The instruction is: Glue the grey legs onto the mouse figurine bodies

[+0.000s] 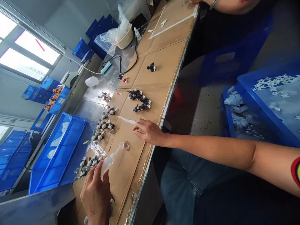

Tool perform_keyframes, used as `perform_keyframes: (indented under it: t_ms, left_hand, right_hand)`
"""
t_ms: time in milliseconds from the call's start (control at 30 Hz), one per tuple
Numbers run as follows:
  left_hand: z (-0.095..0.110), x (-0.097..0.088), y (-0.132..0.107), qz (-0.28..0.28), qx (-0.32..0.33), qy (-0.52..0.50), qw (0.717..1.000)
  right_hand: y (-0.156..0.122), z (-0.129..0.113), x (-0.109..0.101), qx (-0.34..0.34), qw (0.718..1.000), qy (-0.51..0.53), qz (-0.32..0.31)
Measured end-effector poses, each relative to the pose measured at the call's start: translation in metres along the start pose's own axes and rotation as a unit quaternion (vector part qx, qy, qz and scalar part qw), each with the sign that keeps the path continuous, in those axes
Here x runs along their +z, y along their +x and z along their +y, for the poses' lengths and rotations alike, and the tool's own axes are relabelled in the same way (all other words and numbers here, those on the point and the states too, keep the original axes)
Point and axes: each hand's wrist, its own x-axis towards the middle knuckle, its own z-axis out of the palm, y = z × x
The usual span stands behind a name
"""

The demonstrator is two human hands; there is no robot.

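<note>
My left hand (97, 190) is closed around a clear plastic squeeze bottle (108, 162), whose narrow nozzle points toward the cardboard. Just past its tip is a small round clear piece or wet spot (127, 145); I cannot tell which. Over the cardboard table cover (124, 175), my right hand (150, 132) pinches the end of a thin white strip (126, 119). Beyond that hand, small black-and-white figurines (142, 101) lie in a curved row. More grey, black and white figurines (104, 125) stand in clusters along the cover's far side.
Farther along lie a single dark figurine (151, 67) and a small red piece (125, 80). A blue bin (57, 150) stands behind the table, near a basket (124, 39) with plastic bags. Another person's arm (232, 6) rests at the far end. Blue crates (264, 103) with white pieces stand at right.
</note>
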Motion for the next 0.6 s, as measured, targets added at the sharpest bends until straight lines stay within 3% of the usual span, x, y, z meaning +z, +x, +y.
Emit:
perform_keyframes:
  t_ms: [600]
  left_hand:
    - [0.0,-0.018,0.009,0.022,0.092,0.06,0.994]
  right_hand:
    - [0.0,-0.001,0.0,-0.011,1.0,-0.003,0.014]
